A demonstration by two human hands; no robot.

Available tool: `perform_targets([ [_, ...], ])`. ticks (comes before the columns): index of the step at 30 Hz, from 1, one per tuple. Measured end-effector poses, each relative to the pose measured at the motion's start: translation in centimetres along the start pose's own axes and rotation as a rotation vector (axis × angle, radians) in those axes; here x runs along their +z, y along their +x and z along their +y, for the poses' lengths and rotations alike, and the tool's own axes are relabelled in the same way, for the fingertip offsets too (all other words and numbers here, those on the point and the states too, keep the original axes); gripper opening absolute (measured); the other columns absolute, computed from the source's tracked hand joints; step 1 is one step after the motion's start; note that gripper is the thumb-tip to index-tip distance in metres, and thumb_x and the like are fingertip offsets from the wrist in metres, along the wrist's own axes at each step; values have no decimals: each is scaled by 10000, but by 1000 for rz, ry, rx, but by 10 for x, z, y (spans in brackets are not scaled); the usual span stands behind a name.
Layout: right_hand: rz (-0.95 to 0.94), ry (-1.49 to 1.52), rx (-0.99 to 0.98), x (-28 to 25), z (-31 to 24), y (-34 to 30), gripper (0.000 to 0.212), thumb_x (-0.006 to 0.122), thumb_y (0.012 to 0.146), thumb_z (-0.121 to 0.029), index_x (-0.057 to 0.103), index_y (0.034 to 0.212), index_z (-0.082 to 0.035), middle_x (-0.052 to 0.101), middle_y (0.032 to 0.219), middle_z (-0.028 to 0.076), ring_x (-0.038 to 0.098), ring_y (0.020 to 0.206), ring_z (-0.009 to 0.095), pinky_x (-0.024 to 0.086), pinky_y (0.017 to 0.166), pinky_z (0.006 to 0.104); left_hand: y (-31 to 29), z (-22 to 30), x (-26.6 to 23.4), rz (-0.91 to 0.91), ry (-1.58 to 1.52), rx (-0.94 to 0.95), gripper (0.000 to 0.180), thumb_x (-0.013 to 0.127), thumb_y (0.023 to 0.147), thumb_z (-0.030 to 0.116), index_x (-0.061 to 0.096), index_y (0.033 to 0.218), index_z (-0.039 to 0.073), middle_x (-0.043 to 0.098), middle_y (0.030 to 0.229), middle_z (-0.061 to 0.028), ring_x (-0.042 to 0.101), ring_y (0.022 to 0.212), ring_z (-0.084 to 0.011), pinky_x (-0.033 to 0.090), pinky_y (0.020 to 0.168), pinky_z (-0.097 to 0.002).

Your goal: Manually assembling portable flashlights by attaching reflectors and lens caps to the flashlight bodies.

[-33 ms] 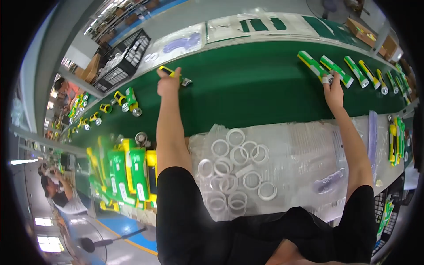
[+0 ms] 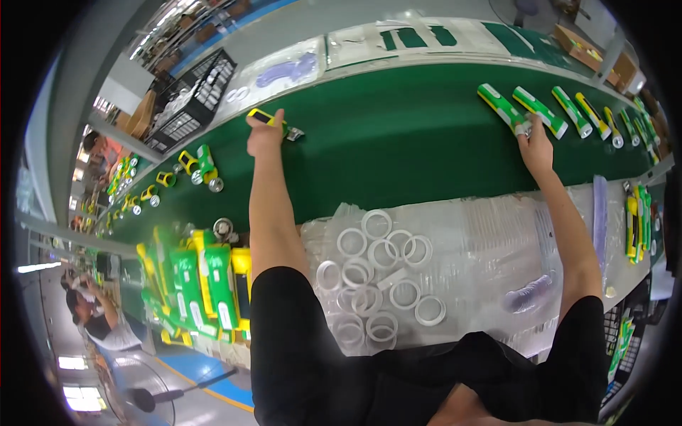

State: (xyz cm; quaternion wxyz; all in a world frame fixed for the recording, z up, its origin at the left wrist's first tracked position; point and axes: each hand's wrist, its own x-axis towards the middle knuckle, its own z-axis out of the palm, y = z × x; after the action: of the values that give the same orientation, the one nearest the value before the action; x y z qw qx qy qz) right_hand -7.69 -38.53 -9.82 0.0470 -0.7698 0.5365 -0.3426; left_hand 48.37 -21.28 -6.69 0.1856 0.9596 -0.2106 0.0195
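At the far left of the green belt, my left hand [image 2: 265, 138] is closed around a yellow and green flashlight [image 2: 260, 116] with a dark panel. The silver head of that flashlight pokes out to the right of my fingers. My right hand [image 2: 536, 148] reaches to the far right, fingers closed at the near, pale round end of a green flashlight [image 2: 499, 106] that lies slanted on the belt. Just right of it a second green flashlight [image 2: 540, 112] lies close to my fingertips. My fingers partly hide the gripped end.
More flashlights [image 2: 572, 112] lie in a row at right, others [image 2: 206, 163] at left. White rings [image 2: 405, 293] are scattered on the plastic-covered bench [image 2: 469, 263] before me. Green and yellow flashlight bodies [image 2: 188, 284] are piled left. A black crate [image 2: 192, 106] stands beyond the belt.
The whole view has shifted slightly. My left hand, with its flashlight, appears a little further left; my right hand stays at the same flashlight end.
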Motion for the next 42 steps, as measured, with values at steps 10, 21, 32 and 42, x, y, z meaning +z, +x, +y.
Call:
perform_targets([
  [10,2,87,-619,-79,-108,-39,511,761,778,-158,553,1236,-71,554,1295,140,528,1190,357,447,998,429,-84,42,-22,-354,-725,358,692,747,745,454,591,1249,7,684,1049,-133,661,964,-208,518,842,-343],
  [21,-750,320,-507,-199,-145,-187,822,651,657,-89,370,1423,11,592,1196,242,593,1075,416,480,947,426,-409,51,-127,-1313,-784,619,603,789,811,257,506,1273,-8,662,1016,-77,628,915,-116,511,788,-269],
  [32,-765,585,17,-231,-122,-298,667,735,840,-253,392,1382,-70,615,1126,163,627,1028,317,476,909,382,-484,-24,-101,-1125,-1184,742,349,680,871,25,574,1203,15,639,1097,-73,596,1009,-128,486,850,-270],
  [42,-805,1315,245,-214,-130,-336,521,653,946,-257,406,1357,-53,551,1089,84,601,872,134,526,702,278,-527,-5,-110,-489,-1101,1359,278,453,999,225,663,1078,62,675,1058,-74,581,1030,-294,371,921,-411],
])
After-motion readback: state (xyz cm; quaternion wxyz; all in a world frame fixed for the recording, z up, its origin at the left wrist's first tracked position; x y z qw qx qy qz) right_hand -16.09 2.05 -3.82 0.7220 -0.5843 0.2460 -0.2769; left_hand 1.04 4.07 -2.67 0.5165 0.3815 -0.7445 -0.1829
